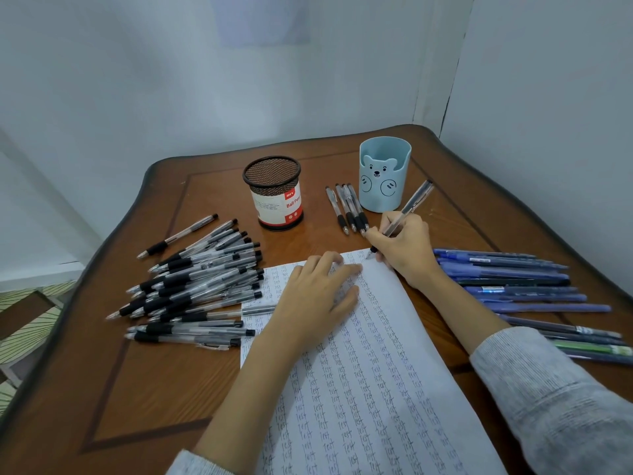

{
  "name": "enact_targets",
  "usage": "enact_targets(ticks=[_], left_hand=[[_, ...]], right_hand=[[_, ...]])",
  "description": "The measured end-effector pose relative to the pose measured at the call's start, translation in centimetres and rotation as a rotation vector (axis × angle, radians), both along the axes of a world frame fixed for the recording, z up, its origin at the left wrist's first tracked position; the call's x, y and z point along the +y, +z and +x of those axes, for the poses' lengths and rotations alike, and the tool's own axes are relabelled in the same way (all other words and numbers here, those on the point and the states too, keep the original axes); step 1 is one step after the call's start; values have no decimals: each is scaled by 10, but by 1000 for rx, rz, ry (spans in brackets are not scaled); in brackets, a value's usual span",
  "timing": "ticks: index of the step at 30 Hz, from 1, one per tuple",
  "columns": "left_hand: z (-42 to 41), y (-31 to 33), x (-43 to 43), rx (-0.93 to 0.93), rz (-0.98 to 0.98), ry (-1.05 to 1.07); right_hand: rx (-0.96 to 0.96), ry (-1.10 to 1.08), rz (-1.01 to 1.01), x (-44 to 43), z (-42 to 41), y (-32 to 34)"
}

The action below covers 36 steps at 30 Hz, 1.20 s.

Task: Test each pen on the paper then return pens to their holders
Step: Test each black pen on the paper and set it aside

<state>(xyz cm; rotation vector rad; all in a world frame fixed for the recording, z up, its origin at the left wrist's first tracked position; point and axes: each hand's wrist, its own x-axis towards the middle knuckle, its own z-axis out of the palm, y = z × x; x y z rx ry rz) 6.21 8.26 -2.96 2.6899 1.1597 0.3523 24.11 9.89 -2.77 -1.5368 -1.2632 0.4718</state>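
Now: our right hand (pixel 400 248) grips a clear-barrelled pen with a black grip (pixel 407 209) in a writing hold. Our left hand (pixel 318 289) lies flat on the white paper sheet (pixel 394 354), fingers relaxed, grasping nothing.
Where the pen is: its tip touches the far edge of the sheet, and its rear end leans toward the pale blue plastic holder with a bear face (pixel 385 174).
Risk, paper: the tip writes very near the edge. We think that if the left hand lifts, the sheet can slide and the tip can run off onto the brown wooden tabletop (pixel 154 389).
Risk, mixing: four similar clear pens (pixel 349 209) lie just beside the blue holder, and a big heap of clear black-grip pens (pixel 195 279) lies left of the sheet. A pen put down in the wrong group could be tested twice or missed.
Risk, sleeve: a row of blue pens (pixel 513 286) lies close to our right forearm. The grey sleeve (pixel 548 389) could push them, and then they would roll.
Risk, return: the black mesh holder with a red and white label (pixel 272 197) stands well apart from the blue one, so we could choose the wrong holder.
Look of the pen: slim, transparent, with a dark grip near the tip. We cannot tell its ink colour.
Look of the sheet: many columns of the word "test" fill almost all of it.
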Motion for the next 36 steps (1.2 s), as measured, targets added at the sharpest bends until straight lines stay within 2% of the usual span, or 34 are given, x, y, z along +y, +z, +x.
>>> enact_targets(ticks=[6,10,12,16,21,24,28,33,36], left_hand=[[0,3,-2,-20,3,-1],[0,5,-1,-55,-10,-1],[0,6,0,-78,-39,15],[-2,9,2,-131,-39,67],[-7,9,4,-80,13,110],[-6,8,5,-64,14,108],[-7,8,5,-67,8,108],[-7,8,6,-49,17,133],[-8,9,7,-50,20,156]], right_hand=[[-11,-25,-7,0,-2,0],[318,-43,-13,0,0,1],[378,-35,-10,-1,-2,3],[272,30,29,-4,-6,5],[154,93,46,-5,-7,2],[148,104,49,-6,-9,2],[239,114,66,-8,-11,3],[59,98,57,-7,-11,0],[94,90,6,-4,-10,-5]])
